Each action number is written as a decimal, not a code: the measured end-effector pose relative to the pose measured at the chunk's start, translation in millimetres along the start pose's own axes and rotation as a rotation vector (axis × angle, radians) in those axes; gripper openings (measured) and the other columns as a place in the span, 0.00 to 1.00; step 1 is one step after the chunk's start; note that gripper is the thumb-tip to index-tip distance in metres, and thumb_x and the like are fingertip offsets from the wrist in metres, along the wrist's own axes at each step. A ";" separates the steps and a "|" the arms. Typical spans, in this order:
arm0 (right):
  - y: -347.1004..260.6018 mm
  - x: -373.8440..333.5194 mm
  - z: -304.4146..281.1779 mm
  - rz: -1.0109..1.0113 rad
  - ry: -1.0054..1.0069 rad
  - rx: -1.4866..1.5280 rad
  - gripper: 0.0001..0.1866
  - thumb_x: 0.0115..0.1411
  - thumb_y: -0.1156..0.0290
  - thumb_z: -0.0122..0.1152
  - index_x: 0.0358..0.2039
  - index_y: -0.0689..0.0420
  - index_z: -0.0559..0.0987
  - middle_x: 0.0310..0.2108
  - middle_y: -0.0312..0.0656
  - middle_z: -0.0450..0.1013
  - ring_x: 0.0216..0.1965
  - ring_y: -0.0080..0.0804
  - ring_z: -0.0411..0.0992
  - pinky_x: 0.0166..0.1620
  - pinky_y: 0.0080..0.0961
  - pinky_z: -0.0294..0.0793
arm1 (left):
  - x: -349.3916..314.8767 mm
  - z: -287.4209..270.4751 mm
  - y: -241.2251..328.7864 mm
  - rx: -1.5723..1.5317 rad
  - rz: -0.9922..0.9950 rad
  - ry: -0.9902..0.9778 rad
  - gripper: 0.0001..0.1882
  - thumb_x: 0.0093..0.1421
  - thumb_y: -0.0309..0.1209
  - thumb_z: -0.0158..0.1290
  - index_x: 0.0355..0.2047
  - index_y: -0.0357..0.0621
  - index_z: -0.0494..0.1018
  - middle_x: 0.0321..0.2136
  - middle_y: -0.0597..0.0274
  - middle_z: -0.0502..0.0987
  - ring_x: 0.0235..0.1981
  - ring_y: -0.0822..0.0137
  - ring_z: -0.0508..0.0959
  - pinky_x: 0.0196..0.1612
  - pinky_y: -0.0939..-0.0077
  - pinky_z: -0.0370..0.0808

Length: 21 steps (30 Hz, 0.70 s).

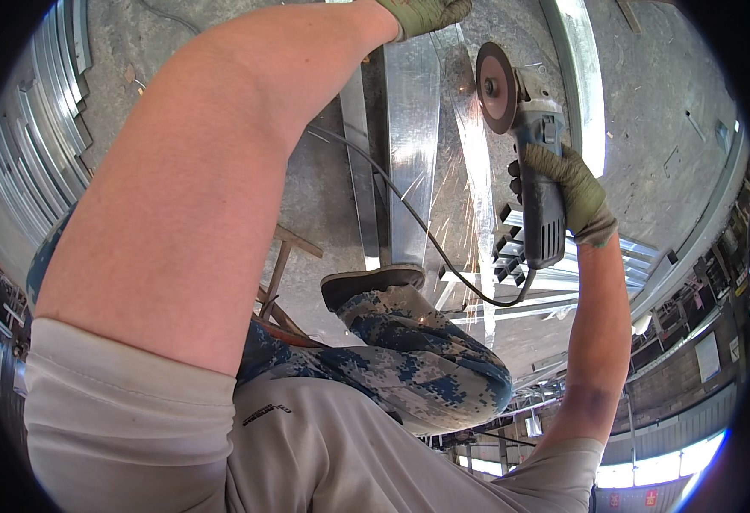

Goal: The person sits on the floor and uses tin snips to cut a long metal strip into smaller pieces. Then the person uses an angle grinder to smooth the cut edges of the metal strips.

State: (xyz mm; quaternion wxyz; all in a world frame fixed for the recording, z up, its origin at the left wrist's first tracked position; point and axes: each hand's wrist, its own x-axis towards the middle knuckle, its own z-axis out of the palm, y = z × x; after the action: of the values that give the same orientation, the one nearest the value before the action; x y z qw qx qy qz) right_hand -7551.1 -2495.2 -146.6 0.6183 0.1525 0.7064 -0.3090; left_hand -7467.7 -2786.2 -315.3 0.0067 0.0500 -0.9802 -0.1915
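Note:
My right hand (573, 190), in a green work glove, is wrapped round the body of a grey-blue angle grinder (544, 205). Its brown disc (496, 88) is upright at the edge of a shiny metal strip (476, 150), and orange sparks stream down from there toward me. Whether the disc touches the metal is hard to see. At the top edge my gloved left hand (426, 15) is partly cut off, its visible fingers curled, over the far end of a wide metal strip (412, 128). What it grips is hidden.
A black cord (422, 224) loops from the grinder across the strips. My shoe (373, 284) is at their near ends. Square metal tubes (511, 248) lie below the grinder, a long metal bar (582, 77) beyond it. Stacked metal profiles (37, 154) line the left.

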 end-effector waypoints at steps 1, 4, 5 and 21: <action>-0.5 -0.1 0.3 0.004 -0.009 0.010 0.28 0.60 0.61 0.77 0.55 0.58 0.76 0.36 0.45 0.82 0.32 0.34 0.82 0.37 0.29 0.85 | -0.3 -0.5 -0.3 -0.001 -0.001 -0.003 0.21 0.68 0.50 0.48 0.39 0.54 0.87 0.50 0.60 0.80 0.74 0.53 0.61 0.75 0.32 0.46; -1.0 -1.6 0.9 0.016 -0.016 0.024 0.27 0.60 0.61 0.77 0.55 0.58 0.76 0.35 0.45 0.81 0.32 0.34 0.82 0.37 0.30 0.86 | -1.0 -1.9 -1.4 -0.005 -0.002 -0.010 0.21 0.68 0.50 0.48 0.39 0.54 0.87 0.50 0.61 0.80 0.74 0.53 0.61 0.75 0.32 0.46; 0.2 -1.9 0.3 0.018 -0.004 0.019 0.27 0.60 0.61 0.77 0.54 0.58 0.76 0.35 0.45 0.81 0.32 0.34 0.82 0.37 0.30 0.86 | -1.0 -2.5 -1.5 -0.008 -0.001 -0.013 0.21 0.68 0.50 0.48 0.39 0.54 0.87 0.50 0.61 0.80 0.74 0.53 0.61 0.75 0.32 0.46; 1.8 -1.1 3.7 -0.011 0.012 0.026 0.28 0.57 0.59 0.80 0.50 0.62 0.78 0.35 0.45 0.82 0.31 0.34 0.82 0.32 0.30 0.85 | -1.4 0.3 -1.8 0.004 -0.002 0.002 0.21 0.68 0.50 0.48 0.39 0.54 0.87 0.50 0.61 0.81 0.74 0.53 0.61 0.75 0.32 0.46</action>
State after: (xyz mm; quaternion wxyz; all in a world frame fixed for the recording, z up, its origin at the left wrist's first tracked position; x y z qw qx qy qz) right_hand -7547.0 -2496.0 -146.1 0.6102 0.1588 0.7068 -0.3207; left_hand -7466.1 -2787.6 -316.3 0.0074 0.0512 -0.9805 -0.1895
